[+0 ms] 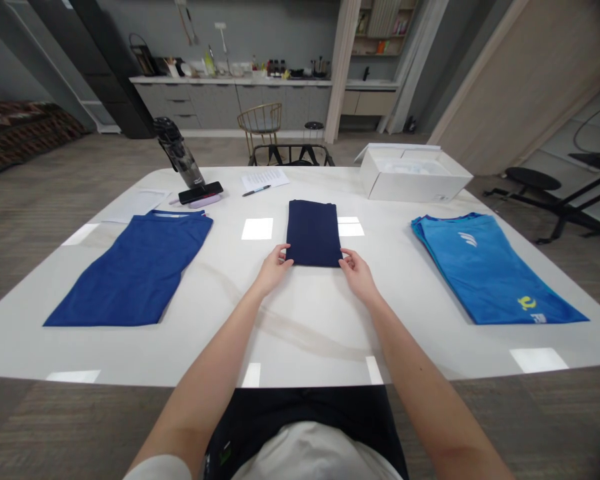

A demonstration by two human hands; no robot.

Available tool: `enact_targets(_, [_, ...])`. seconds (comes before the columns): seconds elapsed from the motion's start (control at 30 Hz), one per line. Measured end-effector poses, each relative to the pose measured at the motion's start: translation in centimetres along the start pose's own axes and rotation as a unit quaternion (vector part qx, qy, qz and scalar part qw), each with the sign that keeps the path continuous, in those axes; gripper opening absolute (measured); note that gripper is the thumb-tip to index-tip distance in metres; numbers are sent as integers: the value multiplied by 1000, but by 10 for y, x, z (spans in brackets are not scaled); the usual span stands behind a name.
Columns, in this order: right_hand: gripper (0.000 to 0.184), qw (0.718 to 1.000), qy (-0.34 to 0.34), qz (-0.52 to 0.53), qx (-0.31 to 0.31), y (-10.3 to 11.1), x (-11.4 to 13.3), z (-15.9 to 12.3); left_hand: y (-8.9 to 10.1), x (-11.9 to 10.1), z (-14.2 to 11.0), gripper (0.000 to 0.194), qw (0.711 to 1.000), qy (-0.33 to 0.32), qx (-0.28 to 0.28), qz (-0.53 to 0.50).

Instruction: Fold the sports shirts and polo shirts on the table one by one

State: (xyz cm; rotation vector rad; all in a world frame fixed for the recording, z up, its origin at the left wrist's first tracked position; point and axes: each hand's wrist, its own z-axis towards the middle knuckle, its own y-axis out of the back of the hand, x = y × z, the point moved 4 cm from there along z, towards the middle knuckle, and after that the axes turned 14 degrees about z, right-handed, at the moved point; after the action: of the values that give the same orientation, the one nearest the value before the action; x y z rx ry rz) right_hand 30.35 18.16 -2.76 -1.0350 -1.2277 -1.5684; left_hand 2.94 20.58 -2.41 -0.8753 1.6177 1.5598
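Navy cloth: folded into a neat rectangle, lying flat on the white counter, straight ahead of the person.
Left hand: fingers curled, a small gap between thumb and forefinger, tips touching the near left corner of the cloth; whether they pinch it cannot be told.
Right hand: fingers likewise slightly parted, tips at the near right corner; a firm grip cannot be told here either.
Blue garment: spread flat, well apart, to the left.
Light blue garments: stacked flat to the right, with white and yellow prints.
White box: beyond, lid raised.
Pen: lying by printed paper.
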Motion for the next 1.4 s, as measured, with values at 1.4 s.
enact_targets(1.4, [71, 936, -244, 189, 171, 18, 31, -36, 5, -17, -50, 32, 989, 86, 104, -59])
